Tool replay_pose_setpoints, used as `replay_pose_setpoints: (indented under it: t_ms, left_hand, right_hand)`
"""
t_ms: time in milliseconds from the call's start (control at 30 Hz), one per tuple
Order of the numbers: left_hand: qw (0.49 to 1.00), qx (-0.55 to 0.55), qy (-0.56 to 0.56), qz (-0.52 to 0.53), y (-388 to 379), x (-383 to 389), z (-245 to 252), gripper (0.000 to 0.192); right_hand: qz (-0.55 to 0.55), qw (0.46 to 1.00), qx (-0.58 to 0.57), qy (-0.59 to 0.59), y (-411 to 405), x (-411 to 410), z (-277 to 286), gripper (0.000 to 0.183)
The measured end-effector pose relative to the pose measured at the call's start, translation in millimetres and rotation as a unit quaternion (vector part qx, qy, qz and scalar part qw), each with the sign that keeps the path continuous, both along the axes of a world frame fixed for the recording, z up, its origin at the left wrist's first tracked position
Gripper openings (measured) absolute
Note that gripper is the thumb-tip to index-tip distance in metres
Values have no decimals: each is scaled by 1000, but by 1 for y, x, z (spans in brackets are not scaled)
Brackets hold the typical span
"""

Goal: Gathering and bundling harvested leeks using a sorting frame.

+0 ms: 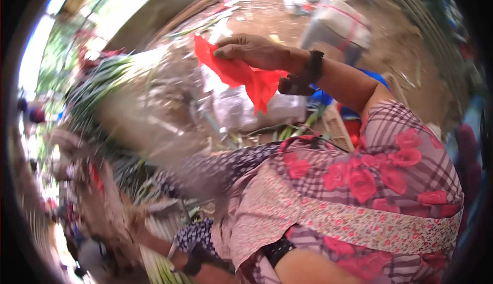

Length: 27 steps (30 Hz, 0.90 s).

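My right hand, reaching out at the upper middle, pinches a thin, crumpled red sheet, cloth or plastic, between thumb and fingers; a dark band circles its wrist. Low in the picture my left hand is blurred beside pale onion stalks, below a dark wristband; its fingers and anything in them are unclear. A big bundle of spring onions lies at the left, its pale ends towards the upper middle. Under the red sheet is a whitish plastic-wrapped bundle or bag.
A grey and white package tied with pink string stands on the brown ground. A light slatted plastic piece and loose green leaves lie near my patterned clothes. A blurred smear covers part of the left side.
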<state>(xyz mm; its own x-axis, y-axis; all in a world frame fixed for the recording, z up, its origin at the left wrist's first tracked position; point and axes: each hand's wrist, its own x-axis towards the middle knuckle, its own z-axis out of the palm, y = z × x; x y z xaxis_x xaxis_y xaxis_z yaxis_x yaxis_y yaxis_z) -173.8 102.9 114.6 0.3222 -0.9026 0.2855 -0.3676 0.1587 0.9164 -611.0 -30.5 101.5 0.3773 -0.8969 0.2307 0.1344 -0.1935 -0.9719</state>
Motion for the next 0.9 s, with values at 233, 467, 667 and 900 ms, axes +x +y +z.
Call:
replay_pose_setpoints:
  t_ms: [233,467,667,900]
  left_hand:
    - [932,-157,-321,-63,-23,-77,-4,65]
    - [988,-111,90,63,-1,0,9,19]
    - [940,-16,-195,279,-11,1,14,15]
    - [957,-162,189,150,19,20,36,14]
  right_hand:
    - [36,807,-588,-34,4,213,48,50]
    - [232,966,7,-112,15,248,63,35]
    - [56,913,-404,-14,63,293,26,36]
    - [174,981,71,-57,-4,289,30,17]
